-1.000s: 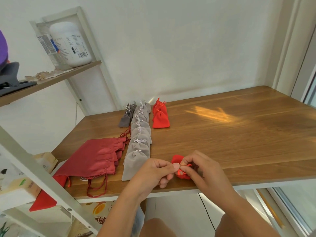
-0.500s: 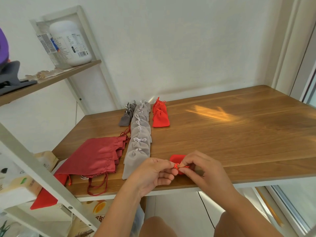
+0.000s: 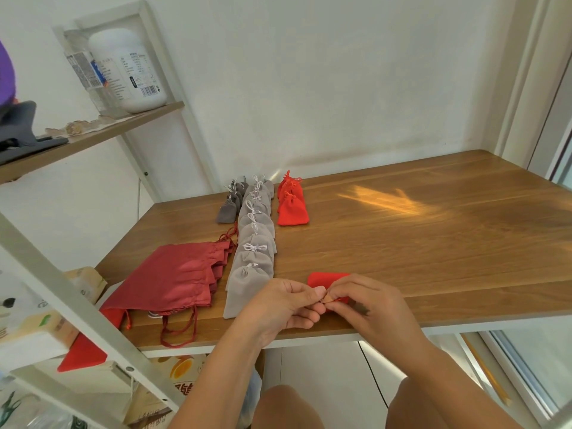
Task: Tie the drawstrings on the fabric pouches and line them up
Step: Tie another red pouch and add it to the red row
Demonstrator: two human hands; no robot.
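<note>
Pinching red pouch (image 3: 325, 279) drawstring w/ both: left hand (image 3: 283, 305) & right hand (image 3: 368, 305), fingertips curled tight, touching.

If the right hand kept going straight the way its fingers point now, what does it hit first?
Likely the left hand, fingertip to fingertip with the right hand at the drawstring of the small red fabric pouch; depth is unclear.

Plain white wall (image 3: 340, 72) behind, faintly scuffed near the bottom. Against it, wooden table (image 3: 433, 243) with a white edge, crossed by a warm patch of sunlight (image 3: 380, 201) toward the far side. At left, slanting white metal shelving frame (image 3: 62, 289) carrying a wooden shelf board (image 3: 93, 137). At right, pale window frame (image 3: 526, 88), brightly lit.
</note>
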